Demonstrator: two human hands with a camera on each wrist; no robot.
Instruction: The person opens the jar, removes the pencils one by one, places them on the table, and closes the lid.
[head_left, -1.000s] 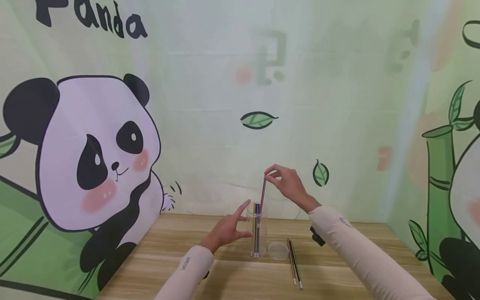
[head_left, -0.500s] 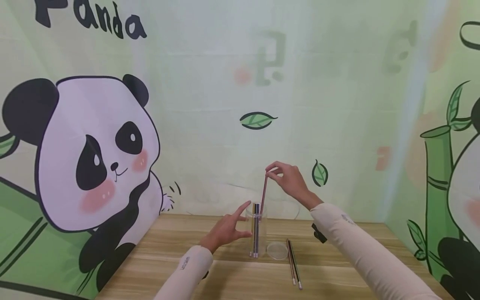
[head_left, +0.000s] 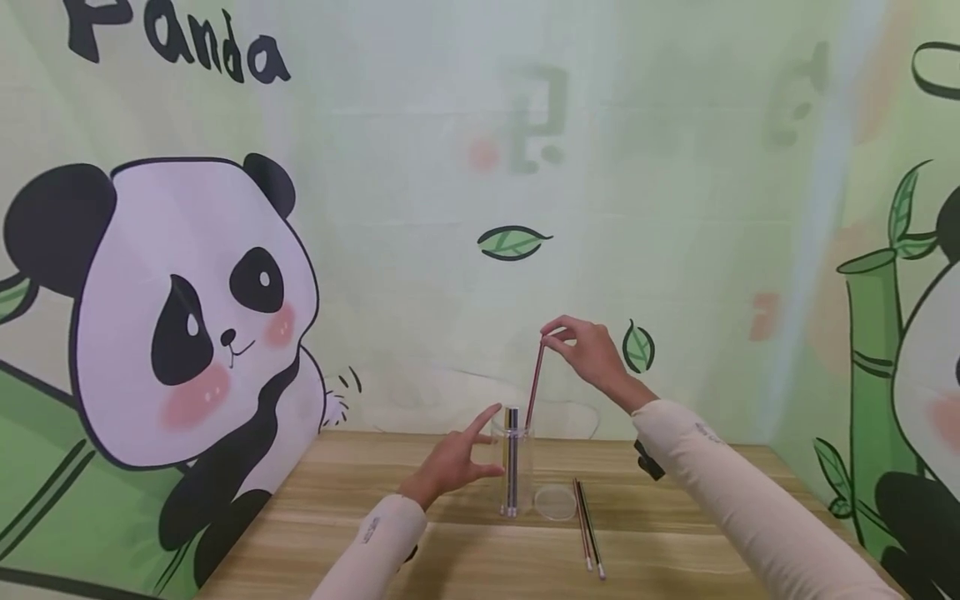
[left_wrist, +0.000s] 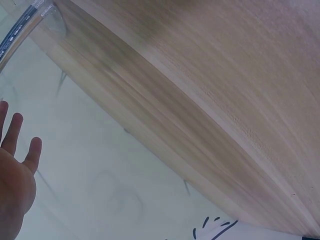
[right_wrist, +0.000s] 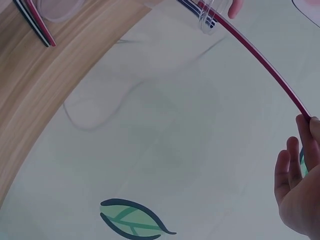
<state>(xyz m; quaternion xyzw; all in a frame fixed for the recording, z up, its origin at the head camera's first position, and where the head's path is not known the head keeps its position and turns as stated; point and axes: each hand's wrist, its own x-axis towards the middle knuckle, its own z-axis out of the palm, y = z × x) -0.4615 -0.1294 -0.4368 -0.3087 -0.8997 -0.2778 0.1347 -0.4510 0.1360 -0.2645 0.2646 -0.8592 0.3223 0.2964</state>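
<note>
- With right hand, pinching top of red pencil, tilted, with lower end at mouth of clear jar.
- Beside jar, with left hand loosely spread; cannot tell if touching.
- Inside jar, upright pencils.
- On table, lid, two pencils.

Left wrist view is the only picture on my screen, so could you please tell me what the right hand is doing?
Observer: In the head view, the right hand pinches a dark red pencil by its upper end.

Operator: Thank you. I only catch part of the clear container at my top left corner; would you kindly say whether anything lies on the table to the right of it?

Observer: Yes, in the head view a round clear lid lies just to its right, with two pencils side by side at the lid's far right edge.
</note>
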